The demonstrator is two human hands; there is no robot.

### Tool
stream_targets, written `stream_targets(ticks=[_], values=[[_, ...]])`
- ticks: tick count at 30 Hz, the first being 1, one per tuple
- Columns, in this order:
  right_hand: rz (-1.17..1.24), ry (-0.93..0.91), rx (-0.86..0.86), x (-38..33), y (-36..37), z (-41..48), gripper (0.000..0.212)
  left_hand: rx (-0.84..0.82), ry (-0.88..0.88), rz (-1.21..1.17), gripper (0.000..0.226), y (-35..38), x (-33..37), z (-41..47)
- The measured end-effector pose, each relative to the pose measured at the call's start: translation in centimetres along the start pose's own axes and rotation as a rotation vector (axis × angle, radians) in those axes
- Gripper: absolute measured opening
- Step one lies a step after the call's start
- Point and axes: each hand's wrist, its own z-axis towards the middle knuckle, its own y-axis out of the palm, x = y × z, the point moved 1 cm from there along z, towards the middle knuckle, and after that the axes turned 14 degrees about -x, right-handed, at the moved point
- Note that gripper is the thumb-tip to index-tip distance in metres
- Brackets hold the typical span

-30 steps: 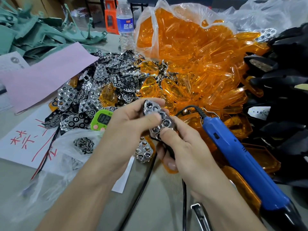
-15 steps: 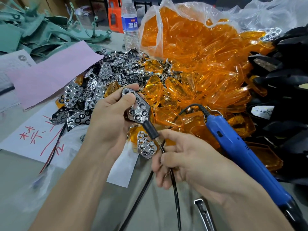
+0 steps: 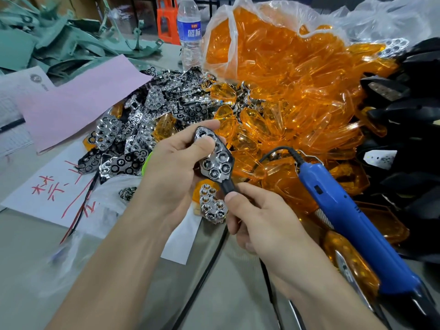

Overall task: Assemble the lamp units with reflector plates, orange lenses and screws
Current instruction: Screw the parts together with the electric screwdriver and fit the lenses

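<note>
Lamp unit [image 3: 215, 160], chrome reflector facing up, is held above the table between my two hands. My left hand [image 3: 171, 172] grips its upper end, with the thumb pressed on the reflector. My right hand [image 3: 262, 217] pinches the black stem at its lower end between thumb and forefinger. A loose plate [image 3: 212, 203] lies on paper just below. Lenses [image 3: 285, 96] are heaped behind, the blue driver [image 3: 352, 229] lies to my right, and the screws [image 3: 127, 192] sit in a bag on the left.
</note>
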Motion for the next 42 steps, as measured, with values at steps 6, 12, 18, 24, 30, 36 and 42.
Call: stream_targets(ticks=[6,12,18,24,30,36,42], values=[[0.205,0.009,-0.06,-0.7,0.3,-0.3,0.014,-0.14,0.022,-0.019,0.03,0.9,-0.2,-0.5],[0.276,-0.01,0.001,-1.0,0.1,-0.4,0.018,-0.18,0.004,0.027,0.029,1.1,-0.2,-0.1],[0.299,0.008,0.053,-0.8,0.1,-0.3,0.024,0.016,0.296,0.613,0.041,0.4,-0.4,-0.9],[0.335,0.055,0.077,-1.0,0.0,-0.5,0.034,0.158,0.336,0.578,0.051,0.5,-0.8,-0.9],[0.417,0.055,0.151,-0.2,0.2,-0.6,0.034,0.205,0.359,0.674,0.052,0.9,-0.6,-1.4],[0.348,-0.103,0.16,-0.2,0.0,-0.4,0.042,0.129,0.236,0.772,0.06,2.1,-0.2,-1.6],[0.051,-0.2,0.305,1.3,-0.1,0.4,0.031,0.032,0.143,0.613,0.055,2.8,-1.4,-1.3]])
